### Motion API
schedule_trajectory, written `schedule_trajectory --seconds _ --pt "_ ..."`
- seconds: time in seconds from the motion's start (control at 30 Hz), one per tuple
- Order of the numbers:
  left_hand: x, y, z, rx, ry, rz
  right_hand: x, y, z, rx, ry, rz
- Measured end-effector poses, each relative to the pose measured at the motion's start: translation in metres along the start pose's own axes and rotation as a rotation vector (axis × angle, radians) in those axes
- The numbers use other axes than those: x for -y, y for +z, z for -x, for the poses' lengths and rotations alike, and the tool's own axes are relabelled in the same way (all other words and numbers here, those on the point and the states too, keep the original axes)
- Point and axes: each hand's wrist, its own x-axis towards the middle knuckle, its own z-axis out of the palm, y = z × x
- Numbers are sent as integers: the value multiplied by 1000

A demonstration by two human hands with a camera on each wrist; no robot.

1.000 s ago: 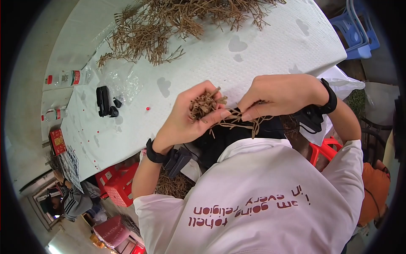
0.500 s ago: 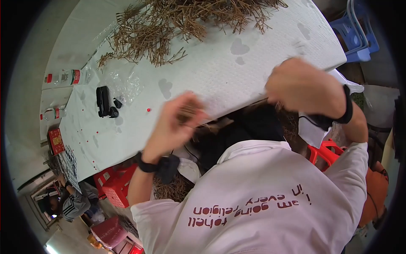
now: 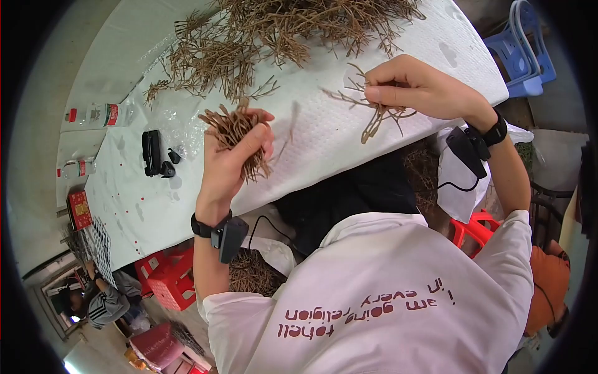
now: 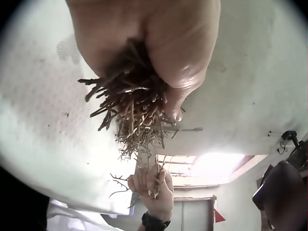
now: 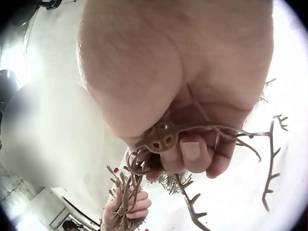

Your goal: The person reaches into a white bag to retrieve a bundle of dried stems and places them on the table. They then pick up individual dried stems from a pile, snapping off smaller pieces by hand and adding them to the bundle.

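From where I stand, the person's left hand point(image 3: 233, 163) has its fingers wrapped round a thick bundle of brown stems point(image 3: 232, 128), ends bristling out both sides. The right hand point(image 3: 417, 87), well apart from it, pinches a looser, forked sprig point(image 3: 375, 117) between thumb and fingers, above the white desk point(image 3: 324, 134). A big heap of similar twigs point(image 3: 293, 28) lies at the desk's far side. Something thin and blurred hangs beside the bundle; I can't tell whether it's attached. I'd judge the step in hand to be sorting or gathering stems. The next move seems to call for a firm left grip and a light right pinch, so the sprig's side shoots don't snag.
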Motion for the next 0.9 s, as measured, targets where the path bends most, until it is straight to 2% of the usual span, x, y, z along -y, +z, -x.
schedule_trajectory --seconds 0.17,0.33,0.43,0.47,0.57,0.6,0.7,0.73,0.83,0.9 --pt "-1 6 -16 -77 12 87 -8 6 -7 4 11 -129" --pt "0 28 -19 3 -46 65 -9 16 -13 14 38 -236" --pt "-2 38 -17 45 127 -212 -11 16 -15 21 49 -252" --pt "-2 40 -16 47 125 -212 -12 16 -15 23 54 -260" --pt "-3 43 -13 67 295 -143 -11 16 -15 -1 76 -259" --pt "-4 44 -12 68 294 -143 -10 16 -15 -12 85 -259" --pt "-10 49 -9 41 150 -271 -11 21 -18 -53 91 -161" --pt "-10 53 -9 40 150 -271 -11 23 -19 -76 94 -110" --pt "-8 74 -10 58 187 -576 -8 34 -20 -115 126 -116" --pt "-2 80 -14 91 205 -642 -2 38 -21 -132 139 -118"
